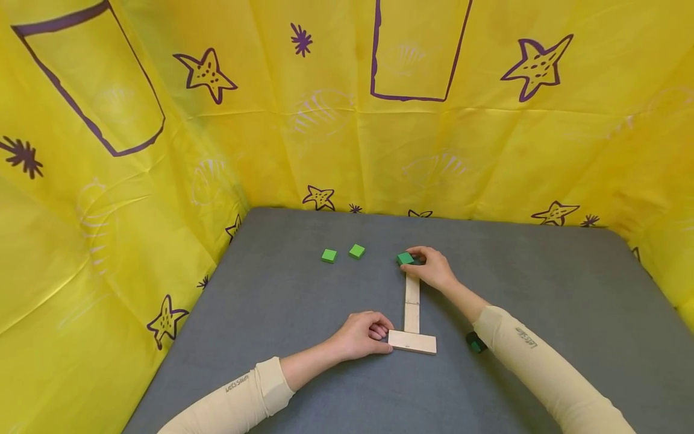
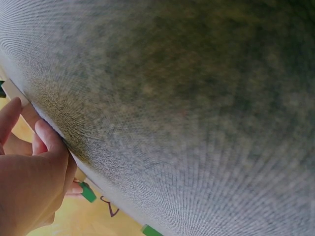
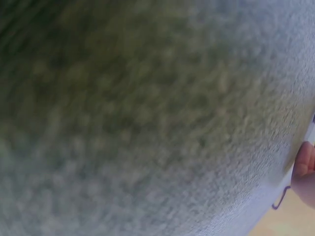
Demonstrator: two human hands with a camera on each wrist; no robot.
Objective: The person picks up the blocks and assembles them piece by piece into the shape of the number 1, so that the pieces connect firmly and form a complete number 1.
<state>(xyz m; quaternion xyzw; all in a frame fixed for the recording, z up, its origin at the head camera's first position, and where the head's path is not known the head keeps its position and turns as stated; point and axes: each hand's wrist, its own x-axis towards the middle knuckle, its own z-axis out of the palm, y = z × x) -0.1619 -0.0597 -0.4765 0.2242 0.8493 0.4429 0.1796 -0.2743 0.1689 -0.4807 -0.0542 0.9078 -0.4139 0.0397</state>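
Near the middle of the table, a pale wooden plank [image 1: 413,342] lies crosswise. My left hand [image 1: 362,334] pinches its left end between thumb and fingers. From that plank a row of pale wooden blocks [image 1: 412,304] runs away from me, joined end to end. At the row's far end my right hand [image 1: 434,269] grips a dark green block [image 1: 405,258] between thumb and fingers. In the left wrist view, the fingers and thumb of my left hand [image 2: 37,182] touch the plank [image 2: 28,112]. The right wrist view shows only part of my right hand [image 3: 305,174]; the block is hidden there.
Two light green blocks [image 1: 329,256] lie apart at the back, left of the row. Another dark green block [image 1: 476,342] sits partly behind my right sleeve [image 1: 520,343]. The grey table [image 1: 282,313] is bordered by yellow cloth [image 1: 325,150] with purple drawings.
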